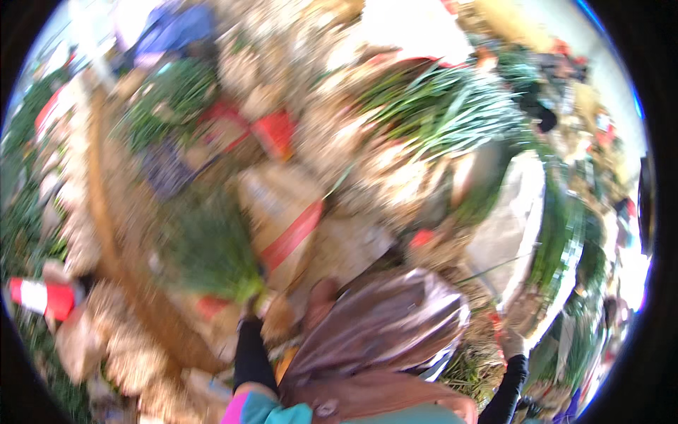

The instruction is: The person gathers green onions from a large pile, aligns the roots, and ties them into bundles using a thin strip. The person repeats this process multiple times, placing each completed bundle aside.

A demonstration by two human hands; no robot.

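Observation:
My left hand [251, 308], at the end of a black sleeve, is closed around the pale lower stems of a bunch of green leafy stalks [214, 249]; the leaves fan up and left. Motion blurs the bunch. My right hand [514, 339], also black-sleeved, reaches to the right, at the edge of a pale sheet or sack [508, 222] beside long green stalks [551, 238]. Whether its fingers grip anything is too blurred to tell. A brown plastic apron or bag [386, 323] covers my lap.
A cardboard piece with a red stripe [286, 222] lies ahead. Piles of long green stalks with pale root ends [450, 106] stand beyond. A curved brown ridge [103, 212] runs down the left, near a red and white cone [45, 298]. A white sack [413, 26] is at the top.

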